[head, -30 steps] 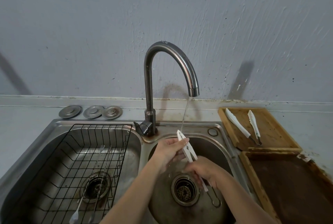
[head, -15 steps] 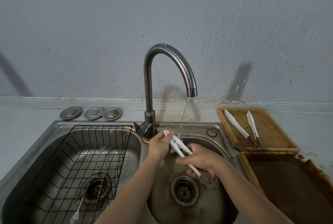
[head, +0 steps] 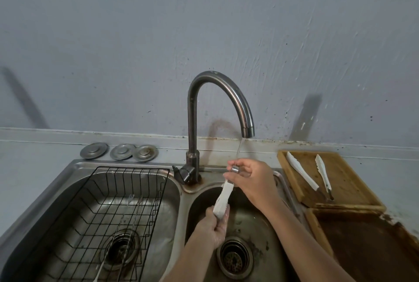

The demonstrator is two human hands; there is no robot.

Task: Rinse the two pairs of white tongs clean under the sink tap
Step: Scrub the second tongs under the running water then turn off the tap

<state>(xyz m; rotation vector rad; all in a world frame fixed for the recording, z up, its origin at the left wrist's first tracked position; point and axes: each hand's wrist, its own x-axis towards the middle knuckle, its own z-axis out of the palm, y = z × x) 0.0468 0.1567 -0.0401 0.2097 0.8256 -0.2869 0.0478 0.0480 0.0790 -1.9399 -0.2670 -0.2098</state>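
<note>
1. Right hand (head: 251,182) pinches the metal hinge end of one pair of white tongs (head: 223,200), fingers closed on it, right under the tap (head: 247,127). Presumably so the thin stream (head: 239,149) runs down the length of the tongs.
2. Left hand (head: 213,228) is wrapped around the lower white tips, low in the right basin (head: 267,225) above its drain strainer (head: 234,258). The tongs slant from the basin's back rim down toward its middle; both arms look pressed together. Likely a rubbing hold, with run-off falling into the basin.
3. Second pair of white tongs (head: 301,175) lies splayed open on the wooden tray (head: 340,163) at the sink's right edge, metal end toward the tray's front. Well apart from the water; whether already rinsed, I cannot tell.
4. A darker tray (head: 374,247) sits in front of it, touching or nearly so; nothing visible in it.
5. Left basin (head: 56,225) holds a black wire rack (head: 136,191); a few thin metal utensils (head: 127,220) lie in it, type unclear, over the drain.
6. Three metal sink plugs (head: 120,151) rest along the counter behind the left basin's back rim.
</note>
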